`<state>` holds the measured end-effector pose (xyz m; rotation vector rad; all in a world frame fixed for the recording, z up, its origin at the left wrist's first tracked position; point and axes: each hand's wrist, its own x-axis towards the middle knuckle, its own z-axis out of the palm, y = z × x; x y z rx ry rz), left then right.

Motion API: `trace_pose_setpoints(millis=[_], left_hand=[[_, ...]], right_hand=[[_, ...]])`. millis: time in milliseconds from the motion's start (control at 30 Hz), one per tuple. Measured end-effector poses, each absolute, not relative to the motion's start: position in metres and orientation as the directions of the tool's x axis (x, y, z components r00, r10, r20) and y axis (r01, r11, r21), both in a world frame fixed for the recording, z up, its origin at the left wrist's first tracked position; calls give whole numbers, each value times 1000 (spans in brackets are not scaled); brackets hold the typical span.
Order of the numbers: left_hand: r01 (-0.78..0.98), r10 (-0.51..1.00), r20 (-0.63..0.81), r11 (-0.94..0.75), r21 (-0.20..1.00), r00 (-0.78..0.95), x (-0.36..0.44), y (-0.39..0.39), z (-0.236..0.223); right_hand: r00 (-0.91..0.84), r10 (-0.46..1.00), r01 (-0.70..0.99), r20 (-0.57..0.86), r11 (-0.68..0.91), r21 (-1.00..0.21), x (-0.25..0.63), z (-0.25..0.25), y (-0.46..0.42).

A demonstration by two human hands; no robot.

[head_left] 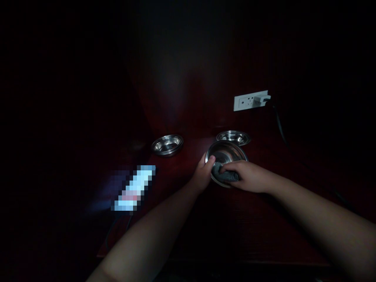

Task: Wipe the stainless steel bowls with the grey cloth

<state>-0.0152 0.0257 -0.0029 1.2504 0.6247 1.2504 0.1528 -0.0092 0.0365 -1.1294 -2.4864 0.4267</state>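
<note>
A shiny metal bowl [225, 150] is tilted toward me above the dark red tabletop. My left hand [203, 171] grips its left rim, thumb over the edge and the other fingers hidden behind. Inside the bowl, my right hand [249, 175] presses a dark grey-green cloth [225, 173] against the lower wall, fingers closed around it. Just behind the held bowl lies another metal bowl [233, 137], partly covered by it. Off to the left sit metal bowls [167, 145] that look stacked, judging by the doubled rim.
A lit screen [135, 188], blurred into blocks, lies at the left with a thin cable near it. On the back wall is a white socket panel [243, 102] with a plug [261, 99] and a hanging dark cord [279, 125]. The surroundings are very dark.
</note>
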Motion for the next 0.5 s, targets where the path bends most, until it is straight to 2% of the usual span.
trace_pose_setpoints(millis=[500], left_hand=[[-355, 925, 256, -147, 923, 283, -15, 27, -5]], right_hand=[[-608, 744, 588, 278, 657, -473, 152, 32, -8]])
